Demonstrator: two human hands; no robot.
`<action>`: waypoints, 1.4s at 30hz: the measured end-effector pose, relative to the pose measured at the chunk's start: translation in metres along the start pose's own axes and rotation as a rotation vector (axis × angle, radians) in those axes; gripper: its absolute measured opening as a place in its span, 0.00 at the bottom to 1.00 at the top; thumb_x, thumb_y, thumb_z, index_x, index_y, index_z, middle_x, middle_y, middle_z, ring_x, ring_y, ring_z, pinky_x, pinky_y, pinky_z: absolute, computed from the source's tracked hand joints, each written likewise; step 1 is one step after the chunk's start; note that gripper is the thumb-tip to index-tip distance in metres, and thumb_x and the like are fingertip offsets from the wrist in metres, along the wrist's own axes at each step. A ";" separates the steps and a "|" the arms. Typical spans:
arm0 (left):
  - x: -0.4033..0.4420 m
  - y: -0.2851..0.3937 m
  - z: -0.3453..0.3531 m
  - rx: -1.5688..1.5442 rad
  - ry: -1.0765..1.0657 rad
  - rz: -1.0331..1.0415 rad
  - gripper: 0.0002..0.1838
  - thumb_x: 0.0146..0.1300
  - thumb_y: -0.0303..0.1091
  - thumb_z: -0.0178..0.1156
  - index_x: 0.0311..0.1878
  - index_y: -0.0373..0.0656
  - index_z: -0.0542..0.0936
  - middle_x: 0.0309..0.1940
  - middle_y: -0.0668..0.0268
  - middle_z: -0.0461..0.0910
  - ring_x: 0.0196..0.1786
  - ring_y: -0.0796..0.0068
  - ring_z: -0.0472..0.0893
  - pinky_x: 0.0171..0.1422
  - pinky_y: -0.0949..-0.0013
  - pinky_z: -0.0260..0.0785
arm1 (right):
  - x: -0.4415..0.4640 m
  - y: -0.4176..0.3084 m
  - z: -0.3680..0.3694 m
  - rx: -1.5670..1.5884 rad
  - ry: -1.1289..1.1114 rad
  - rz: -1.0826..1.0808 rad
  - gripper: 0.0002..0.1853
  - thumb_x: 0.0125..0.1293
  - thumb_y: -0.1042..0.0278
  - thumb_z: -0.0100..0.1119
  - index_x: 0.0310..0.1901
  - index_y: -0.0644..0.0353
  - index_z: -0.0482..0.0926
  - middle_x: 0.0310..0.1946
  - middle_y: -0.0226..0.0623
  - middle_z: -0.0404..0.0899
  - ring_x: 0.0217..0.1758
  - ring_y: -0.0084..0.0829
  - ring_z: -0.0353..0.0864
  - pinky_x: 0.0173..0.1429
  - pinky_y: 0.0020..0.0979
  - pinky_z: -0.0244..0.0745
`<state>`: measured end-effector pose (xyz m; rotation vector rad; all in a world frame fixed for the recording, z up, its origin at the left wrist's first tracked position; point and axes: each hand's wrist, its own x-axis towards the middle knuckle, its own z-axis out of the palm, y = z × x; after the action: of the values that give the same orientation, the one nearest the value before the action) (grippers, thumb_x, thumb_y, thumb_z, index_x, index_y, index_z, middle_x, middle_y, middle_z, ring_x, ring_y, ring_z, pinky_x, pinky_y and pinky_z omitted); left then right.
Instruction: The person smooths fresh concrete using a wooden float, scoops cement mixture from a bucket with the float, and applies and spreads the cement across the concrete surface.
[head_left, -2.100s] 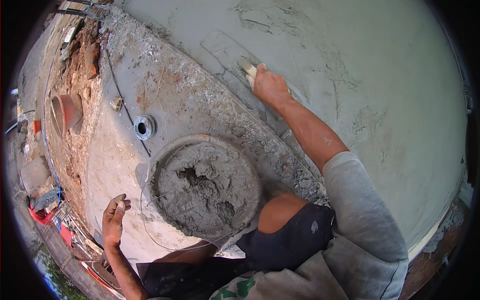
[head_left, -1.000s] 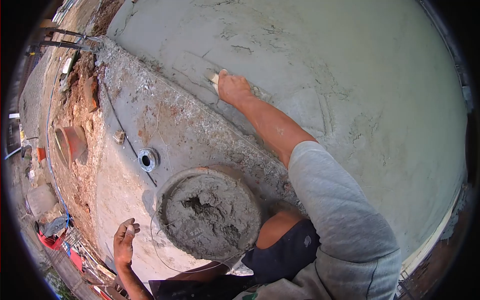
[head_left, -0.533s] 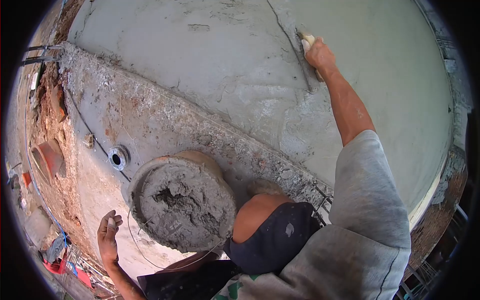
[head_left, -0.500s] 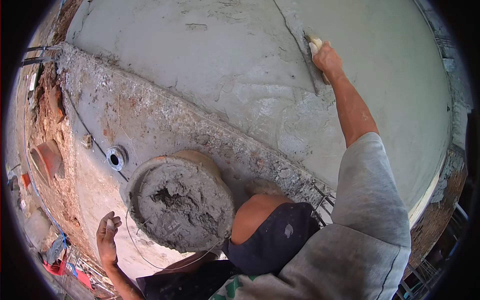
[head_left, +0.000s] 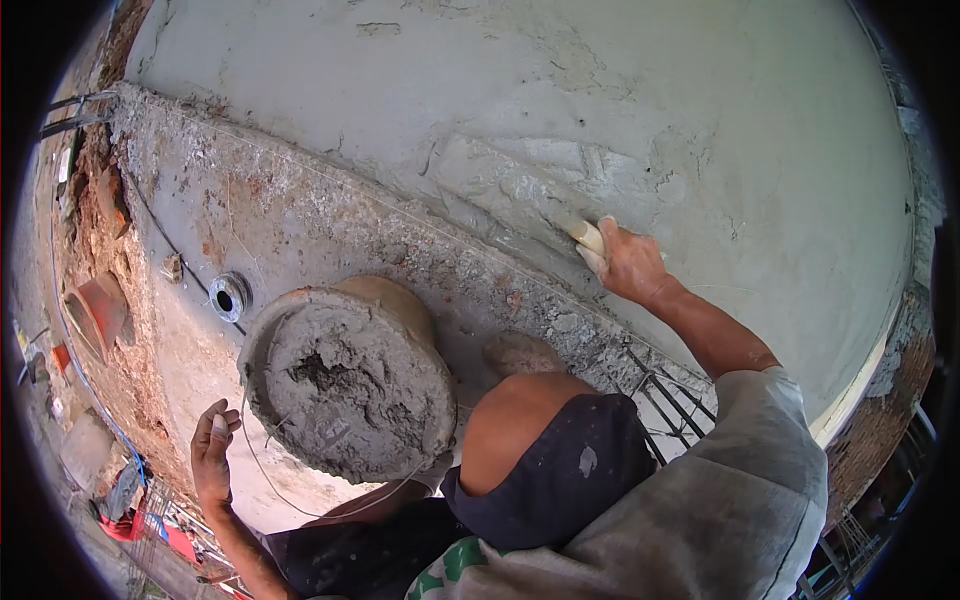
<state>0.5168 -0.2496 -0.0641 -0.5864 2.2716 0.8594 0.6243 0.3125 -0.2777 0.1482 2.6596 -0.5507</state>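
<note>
My right hand (head_left: 632, 262) is closed round the pale handle of a float (head_left: 505, 195), whose long flat blade lies on the wet grey mortar surface (head_left: 800, 200) near its lower left edge. My left hand (head_left: 214, 452) is raised at the lower left, beside a bucket (head_left: 398, 305) heaped with grey mortar (head_left: 350, 385). Its fingers are curled up with the thumb near them, and I cannot make out anything between them. A thin wire handle loops from the bucket between it and my left hand.
A roll of wire (head_left: 229, 297) lies left of the bucket near a thin dark rod. An orange pot (head_left: 97, 312) rests on its side at the far left. Dark steel bars (head_left: 675, 405) stick out beside my knee. A string (head_left: 390, 205) runs along the rough concrete edge.
My right hand has come down and nearer with the float, which now lies along the surface's lower edge. The bucket appears slightly higher in view. My left hand has hardly moved.
</note>
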 end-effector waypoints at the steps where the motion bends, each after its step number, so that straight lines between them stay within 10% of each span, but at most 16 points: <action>1: 0.000 0.001 0.000 0.005 0.006 0.005 0.27 0.68 0.49 0.52 0.60 0.35 0.71 0.44 0.60 0.78 0.50 0.69 0.75 0.61 0.65 0.64 | -0.005 -0.009 0.014 0.017 -0.008 -0.024 0.17 0.61 0.58 0.58 0.41 0.61 0.65 0.29 0.51 0.79 0.32 0.49 0.82 0.35 0.47 0.75; 14: 0.009 -0.002 -0.003 0.010 0.002 -0.038 0.25 0.70 0.47 0.49 0.60 0.35 0.71 0.44 0.59 0.77 0.51 0.68 0.74 0.61 0.64 0.64 | 0.041 0.003 0.009 -0.062 0.041 0.112 0.17 0.59 0.60 0.58 0.42 0.60 0.65 0.31 0.47 0.80 0.33 0.48 0.82 0.36 0.46 0.77; 25: 0.013 -0.020 -0.014 0.061 0.009 -0.008 0.27 0.70 0.50 0.49 0.61 0.37 0.70 0.45 0.58 0.77 0.51 0.67 0.75 0.60 0.62 0.63 | 0.070 0.135 -0.047 -0.103 0.450 0.694 0.22 0.65 0.49 0.52 0.47 0.61 0.68 0.36 0.54 0.81 0.44 0.54 0.80 0.48 0.50 0.73; 31: -0.005 -0.040 -0.018 0.015 0.021 -0.068 0.30 0.68 0.55 0.49 0.62 0.39 0.71 0.45 0.62 0.77 0.50 0.70 0.75 0.59 0.65 0.62 | -0.013 0.208 -0.024 0.295 0.505 1.013 0.20 0.67 0.51 0.52 0.43 0.64 0.70 0.30 0.52 0.80 0.30 0.48 0.84 0.34 0.43 0.78; 34: -0.004 -0.037 -0.018 0.005 0.011 -0.063 0.29 0.69 0.54 0.49 0.62 0.40 0.71 0.44 0.64 0.78 0.50 0.72 0.75 0.59 0.66 0.62 | -0.047 0.215 0.017 0.602 0.571 0.906 0.18 0.65 0.54 0.56 0.43 0.64 0.72 0.21 0.38 0.73 0.14 0.34 0.75 0.18 0.34 0.72; 42: 0.000 -0.012 -0.004 -0.033 -0.054 0.002 0.26 0.70 0.49 0.50 0.61 0.37 0.71 0.44 0.63 0.77 0.49 0.73 0.75 0.61 0.67 0.62 | -0.009 0.116 0.025 0.667 0.454 0.689 0.28 0.64 0.42 0.55 0.41 0.66 0.73 0.18 0.36 0.71 0.12 0.28 0.72 0.15 0.32 0.68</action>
<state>0.5221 -0.2605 -0.0668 -0.5691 2.2131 0.9043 0.6637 0.4087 -0.3361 1.4553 2.4468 -1.2233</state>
